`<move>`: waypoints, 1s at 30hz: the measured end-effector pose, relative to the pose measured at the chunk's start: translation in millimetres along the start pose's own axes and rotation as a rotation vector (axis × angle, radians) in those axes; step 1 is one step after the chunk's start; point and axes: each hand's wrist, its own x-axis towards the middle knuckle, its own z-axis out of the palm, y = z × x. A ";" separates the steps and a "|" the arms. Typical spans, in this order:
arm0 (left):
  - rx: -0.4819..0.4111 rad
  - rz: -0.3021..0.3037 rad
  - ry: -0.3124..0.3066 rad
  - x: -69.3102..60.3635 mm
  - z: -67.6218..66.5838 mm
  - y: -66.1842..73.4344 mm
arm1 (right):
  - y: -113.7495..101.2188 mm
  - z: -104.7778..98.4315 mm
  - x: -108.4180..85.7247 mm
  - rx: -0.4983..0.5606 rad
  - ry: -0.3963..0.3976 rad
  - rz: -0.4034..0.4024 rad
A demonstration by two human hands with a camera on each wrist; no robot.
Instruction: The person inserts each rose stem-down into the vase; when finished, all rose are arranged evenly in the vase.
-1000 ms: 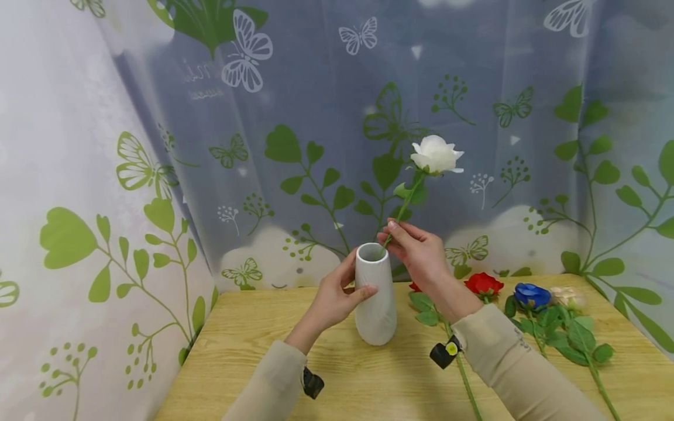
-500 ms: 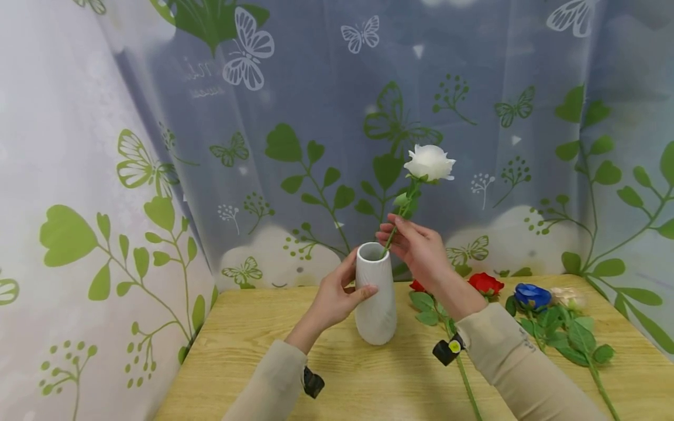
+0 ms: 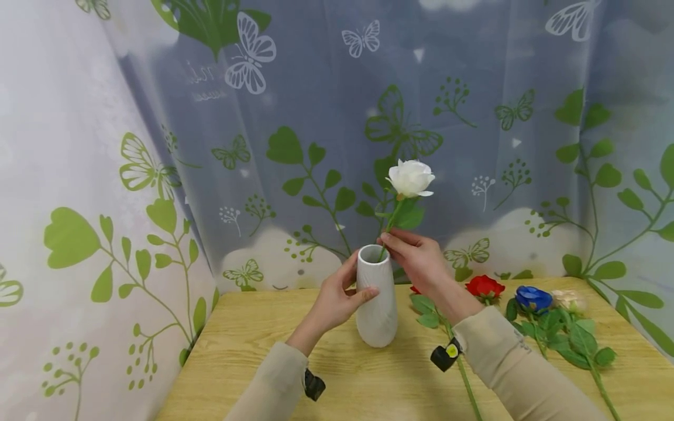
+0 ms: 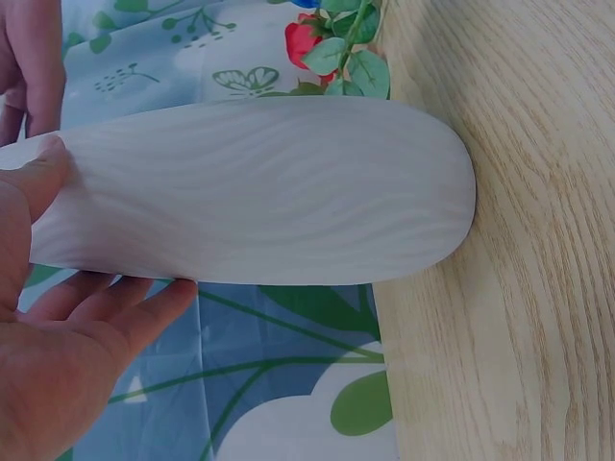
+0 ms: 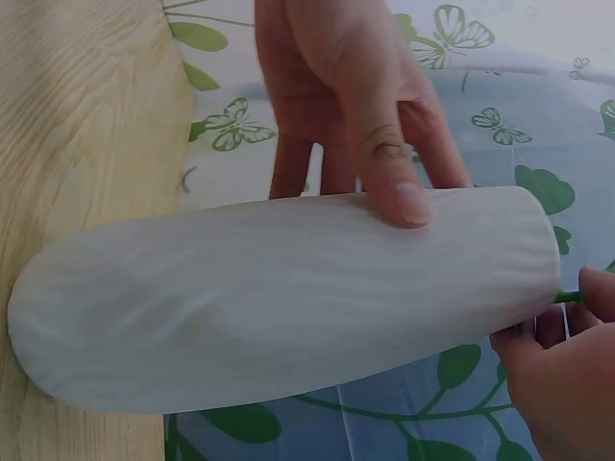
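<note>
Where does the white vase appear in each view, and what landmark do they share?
Head: the white vase stands just right of centre, lower half.
Left wrist: white vase sideways across the upper middle, base right.
Right wrist: white vase sideways across the lower middle, base left.
Shared landmark: the left hand gripping it.

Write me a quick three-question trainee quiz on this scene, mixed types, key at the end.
1. Multiple choice: which rose does the right grip hold by its stem?
A) red
B) white
C) pink

2. True or false: the vase lies on its side.

3. Fill in: in the head view, the bloom just left of the cream rose on the table is ____.

Key:
1. B, the white rose.
2. False; it is upright, held by the left grip.
3. Blue; the blue rose lies next to the cream one.
</note>
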 end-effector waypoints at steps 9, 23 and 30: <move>0.009 -0.016 0.000 0.5 0.7 -0.1 | 10.0 2.0 2.3 -0.111 0.043 0.021; -0.009 -0.006 -0.013 -0.7 -0.6 -0.7 | 17.1 -11.0 3.2 -0.116 -0.088 0.059; -0.020 -0.005 -0.008 -1.1 -0.7 -0.5 | 17.9 -25.0 2.0 -0.056 -0.218 0.091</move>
